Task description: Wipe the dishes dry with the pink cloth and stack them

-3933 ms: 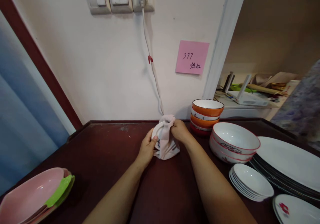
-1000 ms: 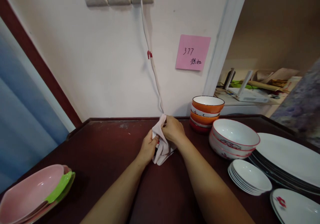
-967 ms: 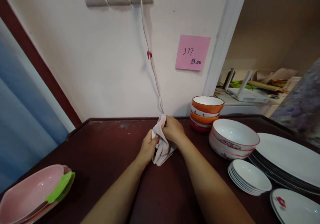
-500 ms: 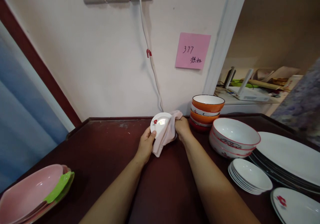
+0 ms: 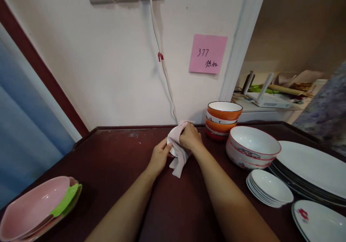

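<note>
Over the middle of the dark red table point(image 5: 113, 170), my left hand point(image 5: 159, 156) grips the edge of a small white saucer point(image 5: 172, 151). Most of that saucer is hidden under a pale pink cloth point(image 5: 178, 152). My right hand point(image 5: 190, 137) is closed on the cloth and presses it against the saucer's face. The cloth's loose end hangs down toward the table.
Stacked orange bowls point(image 5: 223, 117) stand at the back beside the wall. White red-rimmed bowls point(image 5: 252, 150), stacked small white dishes point(image 5: 270, 191), large oval plates point(image 5: 310, 170) and a flower-printed plate point(image 5: 316, 222) fill the right. Pink and green dishes point(image 5: 35, 209) lie front left. A white cable point(image 5: 162, 65) hangs down the wall.
Half a second ago the saucer's face with its red flower was uncovered and tilted up. Now my right hand has drawn the cloth over it, and both hands sit slightly lower.
</note>
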A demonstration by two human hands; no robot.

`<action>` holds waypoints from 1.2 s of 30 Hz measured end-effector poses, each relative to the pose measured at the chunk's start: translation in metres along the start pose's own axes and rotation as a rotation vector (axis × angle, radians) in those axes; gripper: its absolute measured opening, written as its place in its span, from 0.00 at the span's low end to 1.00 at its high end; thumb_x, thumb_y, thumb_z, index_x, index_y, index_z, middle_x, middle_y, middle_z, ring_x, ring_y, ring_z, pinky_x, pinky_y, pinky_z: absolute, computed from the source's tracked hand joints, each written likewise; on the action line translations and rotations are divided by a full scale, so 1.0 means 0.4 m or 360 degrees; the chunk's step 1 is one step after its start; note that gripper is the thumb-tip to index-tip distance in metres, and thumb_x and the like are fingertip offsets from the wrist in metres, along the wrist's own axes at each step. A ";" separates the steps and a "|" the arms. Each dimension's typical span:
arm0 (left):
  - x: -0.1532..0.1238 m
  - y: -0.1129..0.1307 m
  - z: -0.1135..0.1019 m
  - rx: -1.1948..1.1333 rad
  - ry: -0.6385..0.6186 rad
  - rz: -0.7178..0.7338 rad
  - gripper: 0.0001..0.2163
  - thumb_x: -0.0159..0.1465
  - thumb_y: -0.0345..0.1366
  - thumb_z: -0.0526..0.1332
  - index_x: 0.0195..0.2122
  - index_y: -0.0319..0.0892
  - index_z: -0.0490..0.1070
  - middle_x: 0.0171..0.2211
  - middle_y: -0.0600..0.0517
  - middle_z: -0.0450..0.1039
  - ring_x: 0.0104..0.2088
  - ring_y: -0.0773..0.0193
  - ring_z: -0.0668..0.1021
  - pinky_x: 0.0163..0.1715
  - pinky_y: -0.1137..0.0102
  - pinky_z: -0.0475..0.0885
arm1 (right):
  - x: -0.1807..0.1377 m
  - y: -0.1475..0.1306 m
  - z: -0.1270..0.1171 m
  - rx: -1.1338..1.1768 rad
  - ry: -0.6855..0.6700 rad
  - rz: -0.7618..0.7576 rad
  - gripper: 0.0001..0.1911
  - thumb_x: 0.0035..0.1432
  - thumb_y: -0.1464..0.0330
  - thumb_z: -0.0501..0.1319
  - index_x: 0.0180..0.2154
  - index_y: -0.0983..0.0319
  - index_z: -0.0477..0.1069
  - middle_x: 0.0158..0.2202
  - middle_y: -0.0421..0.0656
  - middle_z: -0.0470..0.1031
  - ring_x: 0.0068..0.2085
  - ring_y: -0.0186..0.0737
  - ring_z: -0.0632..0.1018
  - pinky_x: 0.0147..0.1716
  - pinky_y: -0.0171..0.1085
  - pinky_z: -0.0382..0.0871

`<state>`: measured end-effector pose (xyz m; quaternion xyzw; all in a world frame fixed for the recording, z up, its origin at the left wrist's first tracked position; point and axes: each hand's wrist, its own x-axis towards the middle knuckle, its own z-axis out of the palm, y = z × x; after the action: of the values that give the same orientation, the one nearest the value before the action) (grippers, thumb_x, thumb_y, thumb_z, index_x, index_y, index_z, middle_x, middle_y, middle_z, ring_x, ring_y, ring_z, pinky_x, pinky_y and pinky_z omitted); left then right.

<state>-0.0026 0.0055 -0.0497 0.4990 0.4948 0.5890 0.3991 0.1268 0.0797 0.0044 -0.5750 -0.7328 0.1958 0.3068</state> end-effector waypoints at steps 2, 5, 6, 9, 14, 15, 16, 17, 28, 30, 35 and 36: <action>0.000 -0.001 -0.002 -0.0005 0.0007 -0.0019 0.23 0.59 0.43 0.61 0.55 0.42 0.70 0.34 0.50 0.76 0.29 0.62 0.74 0.26 0.69 0.73 | 0.010 0.012 0.006 0.0112 -0.0014 0.0010 0.21 0.53 0.63 0.59 0.49 0.63 0.69 0.52 0.56 0.71 0.53 0.57 0.73 0.49 0.51 0.65; 0.000 -0.010 -0.005 -0.0044 0.0074 -0.0031 0.21 0.60 0.42 0.61 0.54 0.44 0.71 0.41 0.48 0.77 0.34 0.60 0.76 0.30 0.69 0.72 | 0.037 0.044 0.020 0.0516 0.0002 0.0042 0.16 0.50 0.68 0.60 0.42 0.62 0.75 0.46 0.53 0.76 0.50 0.52 0.75 0.48 0.43 0.66; 0.001 -0.014 -0.006 -0.0075 0.0101 -0.0031 0.20 0.60 0.42 0.61 0.53 0.45 0.72 0.45 0.48 0.77 0.37 0.59 0.77 0.33 0.69 0.72 | 0.047 0.055 0.026 0.0647 0.0019 0.0070 0.14 0.50 0.69 0.59 0.40 0.63 0.76 0.44 0.53 0.78 0.49 0.51 0.76 0.47 0.42 0.66; 0.004 -0.021 -0.005 -0.0229 0.0195 -0.0019 0.21 0.59 0.42 0.62 0.54 0.44 0.71 0.53 0.46 0.73 0.47 0.54 0.75 0.43 0.64 0.71 | 0.064 0.080 0.049 0.0937 0.0078 0.0196 0.13 0.53 0.68 0.56 0.37 0.65 0.76 0.42 0.53 0.79 0.46 0.47 0.77 0.43 0.39 0.69; 0.007 -0.007 0.000 -0.0539 0.0406 0.0006 0.28 0.57 0.41 0.65 0.58 0.43 0.64 0.48 0.44 0.76 0.46 0.54 0.77 0.45 0.61 0.72 | 0.047 0.068 0.099 0.1310 -0.0037 0.0383 0.16 0.54 0.68 0.52 0.38 0.68 0.76 0.38 0.53 0.80 0.38 0.44 0.80 0.33 0.35 0.72; 0.006 -0.004 0.001 -0.0583 0.0434 -0.0002 0.30 0.55 0.40 0.67 0.59 0.44 0.62 0.47 0.44 0.76 0.44 0.55 0.78 0.44 0.62 0.72 | 0.041 0.059 0.105 0.1372 -0.0087 0.0380 0.16 0.54 0.68 0.53 0.38 0.67 0.76 0.36 0.52 0.80 0.36 0.43 0.80 0.32 0.35 0.72; 0.004 0.000 0.003 -0.0617 0.0445 -0.0005 0.32 0.54 0.38 0.68 0.59 0.45 0.61 0.47 0.44 0.76 0.44 0.55 0.78 0.43 0.62 0.73 | 0.035 0.050 0.109 0.1435 -0.0131 0.0366 0.16 0.53 0.68 0.53 0.38 0.67 0.76 0.34 0.51 0.80 0.34 0.42 0.80 0.32 0.35 0.72; 0.002 0.002 0.005 -0.0641 0.0426 -0.0008 0.32 0.53 0.37 0.69 0.59 0.45 0.61 0.47 0.44 0.76 0.44 0.56 0.78 0.44 0.62 0.73 | 0.031 0.042 0.109 0.1490 -0.0162 0.0346 0.16 0.53 0.69 0.53 0.38 0.67 0.76 0.33 0.50 0.80 0.33 0.41 0.80 0.32 0.35 0.72; 0.009 -0.009 -0.005 -0.0703 0.0368 -0.0170 0.17 0.52 0.38 0.69 0.41 0.37 0.73 0.37 0.47 0.77 0.34 0.63 0.77 0.36 0.69 0.71 | 0.052 0.086 0.077 0.1286 -0.0106 -0.0099 0.20 0.49 0.65 0.57 0.42 0.66 0.76 0.41 0.47 0.79 0.44 0.45 0.77 0.45 0.41 0.69; 0.011 -0.014 -0.002 -0.0685 0.0372 -0.0156 0.17 0.52 0.38 0.69 0.41 0.38 0.72 0.37 0.48 0.77 0.33 0.64 0.77 0.35 0.69 0.72 | 0.050 0.090 0.086 0.1311 -0.0083 0.0036 0.19 0.47 0.65 0.58 0.41 0.66 0.76 0.39 0.47 0.79 0.41 0.45 0.78 0.41 0.40 0.71; 0.012 -0.006 0.000 -0.0804 0.0500 0.0001 0.21 0.50 0.31 0.69 0.43 0.45 0.65 0.44 0.52 0.73 0.41 0.63 0.77 0.40 0.64 0.74 | 0.024 0.070 0.109 0.1439 -0.0250 0.0282 0.15 0.45 0.68 0.60 0.36 0.66 0.76 0.33 0.48 0.80 0.32 0.43 0.79 0.30 0.37 0.72; 0.012 -0.002 -0.003 -0.0840 0.0530 0.0010 0.22 0.48 0.29 0.69 0.43 0.46 0.65 0.45 0.52 0.73 0.41 0.62 0.76 0.41 0.63 0.74 | 0.019 0.065 0.113 0.1448 -0.0278 0.0281 0.14 0.45 0.68 0.60 0.36 0.66 0.76 0.32 0.49 0.80 0.31 0.43 0.79 0.29 0.37 0.72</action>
<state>-0.0045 0.0101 -0.0498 0.2763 0.3817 0.7721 0.4265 0.1141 0.0967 -0.0437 -0.4234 -0.5439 0.5701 0.4470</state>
